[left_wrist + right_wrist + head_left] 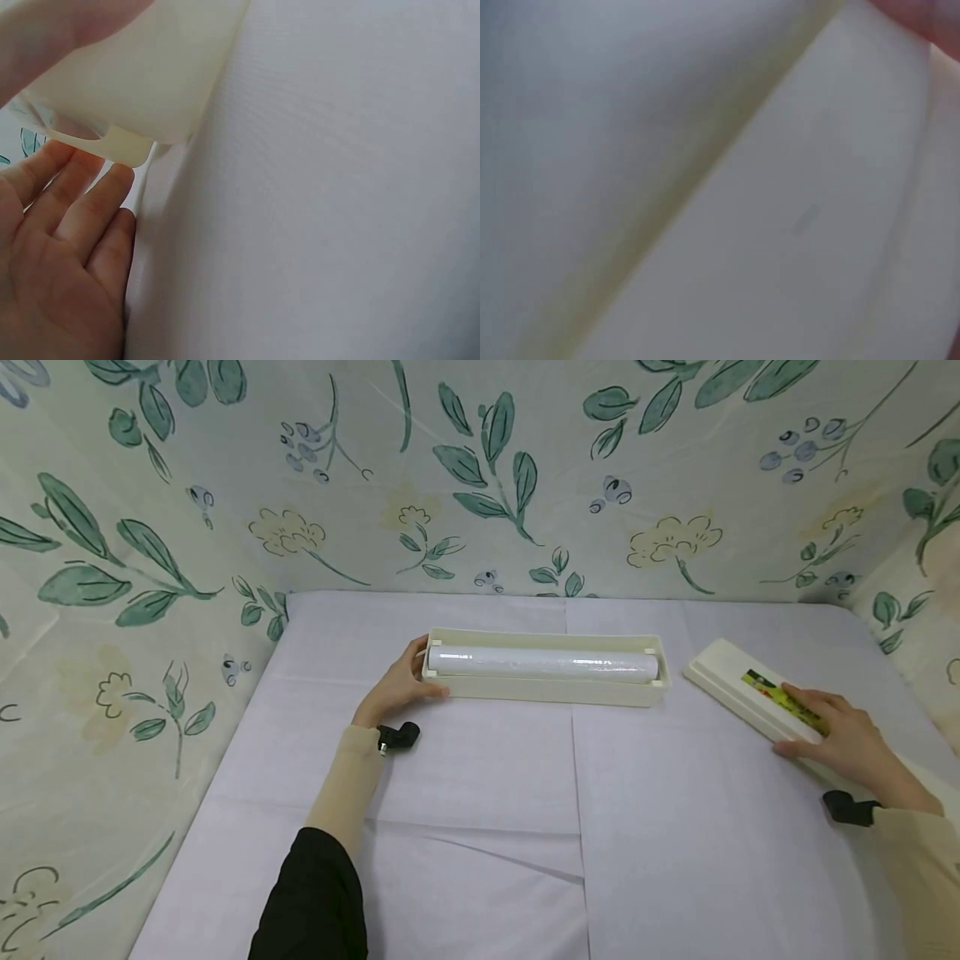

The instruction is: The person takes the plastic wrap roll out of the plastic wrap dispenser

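Observation:
A long cream plastic box [547, 691] lies on the table with a shiny roll of cling film [543, 663] inside it. My left hand [397, 689] holds the box's left end, thumb at the front and fingers round the end. In the left wrist view, the fingers [101, 206] touch the end of the box [150, 82]. To the right, a long cream lid [738, 681] with a yellow-green label lies at a slant. My right hand [855, 743] grips it across its width, partly over the label. The lid [780, 210] fills much of the right wrist view, blurred.
A white cloth [480, 793] with fold creases covers the table. Behind and at the sides hangs a leaf-patterned curtain or sheet [360, 485]. Small black wrist cameras sit at the left wrist [401, 735] and the right wrist [849, 808].

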A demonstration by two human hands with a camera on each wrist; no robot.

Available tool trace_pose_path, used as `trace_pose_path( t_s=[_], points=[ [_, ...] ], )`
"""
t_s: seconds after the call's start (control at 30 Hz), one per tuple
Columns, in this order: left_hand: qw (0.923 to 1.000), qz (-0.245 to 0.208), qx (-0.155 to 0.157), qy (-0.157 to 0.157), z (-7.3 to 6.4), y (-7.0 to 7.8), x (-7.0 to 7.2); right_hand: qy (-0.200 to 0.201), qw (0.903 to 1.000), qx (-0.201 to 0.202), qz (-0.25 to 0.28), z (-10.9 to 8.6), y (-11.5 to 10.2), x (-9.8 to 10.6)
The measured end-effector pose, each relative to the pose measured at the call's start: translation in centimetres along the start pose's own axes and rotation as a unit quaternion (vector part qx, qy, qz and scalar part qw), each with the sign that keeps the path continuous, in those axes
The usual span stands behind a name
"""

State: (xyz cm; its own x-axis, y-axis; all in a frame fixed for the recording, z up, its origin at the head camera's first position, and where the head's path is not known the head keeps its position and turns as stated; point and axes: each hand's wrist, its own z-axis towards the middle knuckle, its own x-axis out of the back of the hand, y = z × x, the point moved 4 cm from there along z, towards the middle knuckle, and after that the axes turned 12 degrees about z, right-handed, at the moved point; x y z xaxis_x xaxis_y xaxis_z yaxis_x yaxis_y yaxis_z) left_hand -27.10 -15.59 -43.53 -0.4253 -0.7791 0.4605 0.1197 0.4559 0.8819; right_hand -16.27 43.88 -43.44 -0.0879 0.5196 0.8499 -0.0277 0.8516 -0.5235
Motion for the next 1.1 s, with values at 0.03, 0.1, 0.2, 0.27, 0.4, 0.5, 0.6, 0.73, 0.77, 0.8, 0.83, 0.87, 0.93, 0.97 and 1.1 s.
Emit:
trace_pose_path(
  t_s=[0.03, 0.1, 0.2, 0.27, 0.4, 0.5, 0.6, 0.73, 0.77, 0.8, 0.83, 0.87, 0.93, 0.97, 1.1],
  points=[
    [1.0, -0.001, 0.0, 0.0, 0.0, 0.0, 0.0, 0.0, 1.0, 0.003, -0.004, 0.0, 0.0, -0.1],
    [1.0, -0.003, 0.002, 0.0, -0.1, 0.0, 0.0, 0.001, 0.9999, 0.007, -0.012, 0.1, 0.1, -0.3],
    [1.0, -0.006, 0.003, 0.001, -0.1, -0.1, 0.0, 0.002, 0.9999, 0.004, -0.015, 0.1, 0.2, -0.6],
    [1.0, -0.007, 0.004, 0.0, -0.1, -0.1, 0.0, 0.003, 0.9999, 0.004, -0.011, 0.2, 0.2, -0.6],
    [1.0, -0.008, 0.005, 0.0, -0.2, 0.0, 0.0, 0.013, 0.9999, 0.006, 0.008, 0.4, 0.1, -0.5],
    [1.0, -0.006, 0.002, 0.0, -0.2, 0.0, 0.0, 0.029, 0.999, 0.015, 0.03, 0.6, -0.5, -0.3],
    [1.0, 0.002, -0.001, 0.006, 0.3, -0.8, -0.1, 0.041, 0.9975, 0.027, 0.051, 0.9, -1.7, 0.0],
    [0.9999, 0.004, -0.006, 0.012, 1.1, -2.4, -0.2, 0.047, 0.9959, 0.039, 0.066, 1.6, -4.0, 0.4],
    [0.9999, 0.005, -0.008, 0.014, 1.3, -2.8, -0.2, 0.048, 0.9955, 0.043, 0.069, 1.7, -4.6, 0.5],
    [0.9999, 0.003, -0.009, 0.013, 1.4, -2.8, -0.2, 0.049, 0.9952, 0.047, 0.071, 1.9, -5.3, 0.6],
    [0.9999, 0.002, -0.01, 0.013, 1.4, -2.8, -0.2, 0.05, 0.9946, 0.052, 0.075, 2.0, -5.8, 0.6],
    [0.9998, 0.002, -0.012, 0.014, 1.4, -2.8, -0.3, 0.051, 0.9941, 0.057, 0.078, 2.1, -6.4, 0.6],
    [0.9998, 0.004, -0.013, 0.017, 1.3, -2.8, -0.3, 0.054, 0.9928, 0.067, 0.083, 2.4, -7.5, 0.7],
    [0.9997, 0.004, -0.012, 0.018, 1.4, -2.8, -0.3, 0.057, 0.9922, 0.071, 0.085, 2.6, -8.0, 0.7],
    [0.9997, 0.004, -0.01, 0.021, 1.4, -2.8, -0.3, 0.062, 0.9899, 0.094, 0.086, 3.2, -10.1, 0.6]
  ],
)
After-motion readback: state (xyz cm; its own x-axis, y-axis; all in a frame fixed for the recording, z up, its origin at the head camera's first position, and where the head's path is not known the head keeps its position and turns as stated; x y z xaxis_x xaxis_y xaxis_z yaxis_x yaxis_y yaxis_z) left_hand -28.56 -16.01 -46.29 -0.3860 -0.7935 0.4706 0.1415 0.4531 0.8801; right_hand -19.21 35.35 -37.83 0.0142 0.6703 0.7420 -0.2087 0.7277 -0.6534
